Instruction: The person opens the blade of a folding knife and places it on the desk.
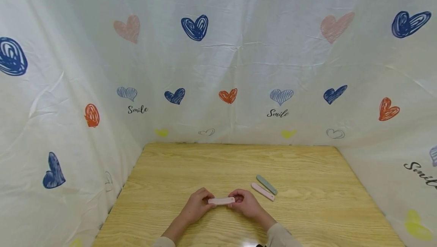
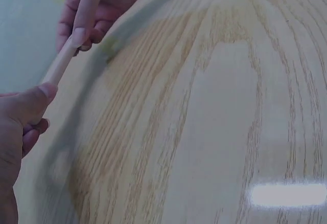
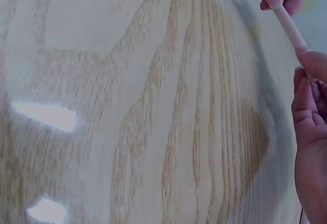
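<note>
Both hands hold one slim, pale pink bar [image 1: 221,201] between them, shaped like a closed folding knife, with a small round dot at its right end. My left hand [image 1: 198,205] pinches the left end between thumb and fingers. At the right end, beside the dot, my right hand [image 1: 248,204] grips it the same way. From the left wrist view, the bar [image 2: 62,64] is seen edge-on as a thin strip. The right wrist view likewise has the bar [image 3: 291,28] stretching between the two thumbs. Its ends are covered by fingertips.
On the table [image 1: 164,171], right of the hands, lie a pink bar [image 1: 263,191] and a green bar [image 1: 267,184] of similar shape, side by side and slanted. A white curtain [image 1: 239,65] printed with hearts hangs behind the table and along both sides.
</note>
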A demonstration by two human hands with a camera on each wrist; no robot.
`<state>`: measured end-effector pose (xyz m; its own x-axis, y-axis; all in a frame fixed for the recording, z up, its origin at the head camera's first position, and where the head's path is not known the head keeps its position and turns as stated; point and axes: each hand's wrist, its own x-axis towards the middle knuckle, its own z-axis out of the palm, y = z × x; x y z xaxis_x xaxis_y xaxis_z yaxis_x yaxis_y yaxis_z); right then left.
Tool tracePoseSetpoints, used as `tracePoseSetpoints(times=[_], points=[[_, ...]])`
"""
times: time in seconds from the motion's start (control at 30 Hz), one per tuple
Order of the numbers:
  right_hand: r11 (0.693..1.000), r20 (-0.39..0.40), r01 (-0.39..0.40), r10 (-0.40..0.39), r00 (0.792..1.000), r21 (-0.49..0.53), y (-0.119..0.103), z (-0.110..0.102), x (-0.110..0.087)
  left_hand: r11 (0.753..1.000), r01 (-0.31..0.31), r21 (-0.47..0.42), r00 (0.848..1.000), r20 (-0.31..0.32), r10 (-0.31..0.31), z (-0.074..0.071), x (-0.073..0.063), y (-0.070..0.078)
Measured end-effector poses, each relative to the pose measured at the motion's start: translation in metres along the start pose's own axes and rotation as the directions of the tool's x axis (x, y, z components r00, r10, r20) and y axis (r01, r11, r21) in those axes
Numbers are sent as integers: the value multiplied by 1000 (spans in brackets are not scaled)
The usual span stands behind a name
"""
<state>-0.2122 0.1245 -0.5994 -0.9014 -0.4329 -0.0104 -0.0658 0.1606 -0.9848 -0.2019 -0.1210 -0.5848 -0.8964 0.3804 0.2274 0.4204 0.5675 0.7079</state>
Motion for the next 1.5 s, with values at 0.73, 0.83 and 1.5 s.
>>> tracePoseSetpoints(times=[0.73, 0.83, 1.5], points=[[934, 36, -40, 30, 999, 354, -23, -19, -10, 792, 236, -563, 969, 78, -234, 2, 15, 31], [942, 30, -40, 32, 999, 333, -24, -17, -10, 759, 252, -601, 963, 77, -259, 4, 16, 33], [960, -13, -35, 40, 999, 278, -30, -12, -9, 606, 253, -755, 951, 78, -300, 12, 14, 48]])
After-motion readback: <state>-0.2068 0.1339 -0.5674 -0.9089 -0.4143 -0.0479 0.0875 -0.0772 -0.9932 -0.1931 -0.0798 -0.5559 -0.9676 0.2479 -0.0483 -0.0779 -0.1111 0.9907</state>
